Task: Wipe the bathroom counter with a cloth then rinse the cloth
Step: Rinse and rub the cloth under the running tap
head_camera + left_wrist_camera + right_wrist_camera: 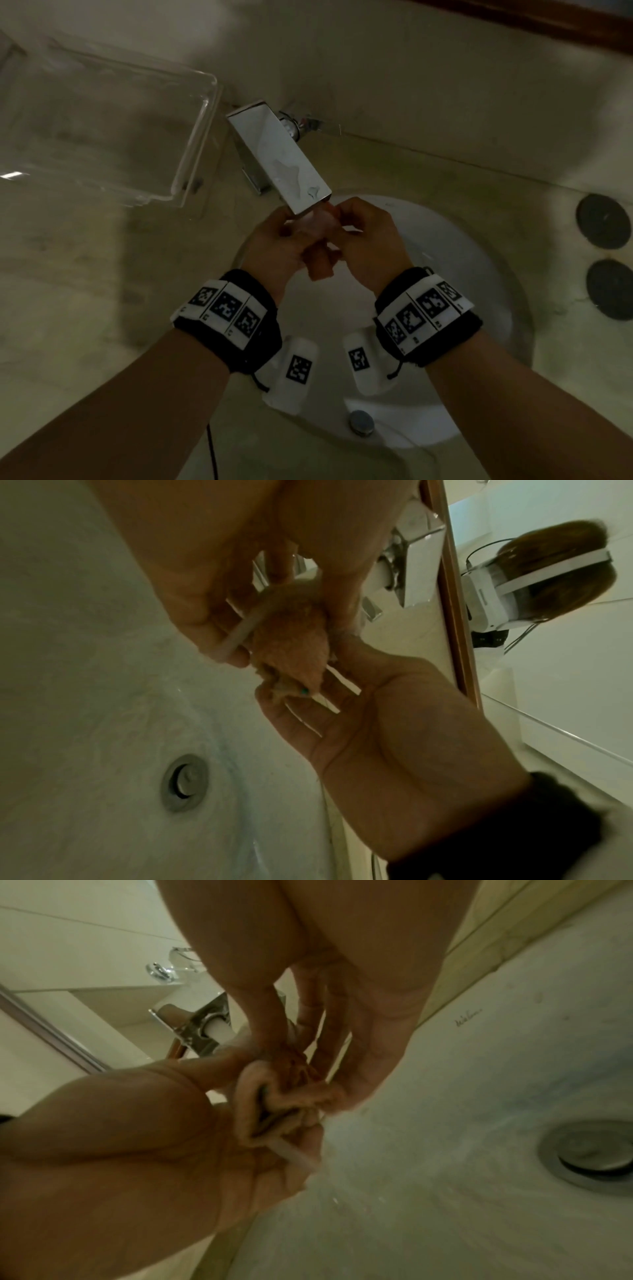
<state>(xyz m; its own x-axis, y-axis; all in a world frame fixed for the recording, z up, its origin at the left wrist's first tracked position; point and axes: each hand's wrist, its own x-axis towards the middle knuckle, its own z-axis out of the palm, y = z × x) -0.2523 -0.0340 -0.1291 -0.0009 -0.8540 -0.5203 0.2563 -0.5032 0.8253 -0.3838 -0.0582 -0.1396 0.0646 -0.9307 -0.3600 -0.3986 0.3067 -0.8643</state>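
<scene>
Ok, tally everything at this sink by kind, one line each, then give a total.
Hands: 2, left hand and right hand, both gripping the cloth
Cloth: 1, peach
Faucet: 1
Sink basin: 1
Drain plug: 1
Clear tray: 1
Dark round discs: 2
Total: 9

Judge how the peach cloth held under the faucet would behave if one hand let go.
The cloth would probably flop and hang, since it is bunched in soft folds between the left hand and right hand. Held over the sink, it looks wet, so likely heavier and drippy.
</scene>
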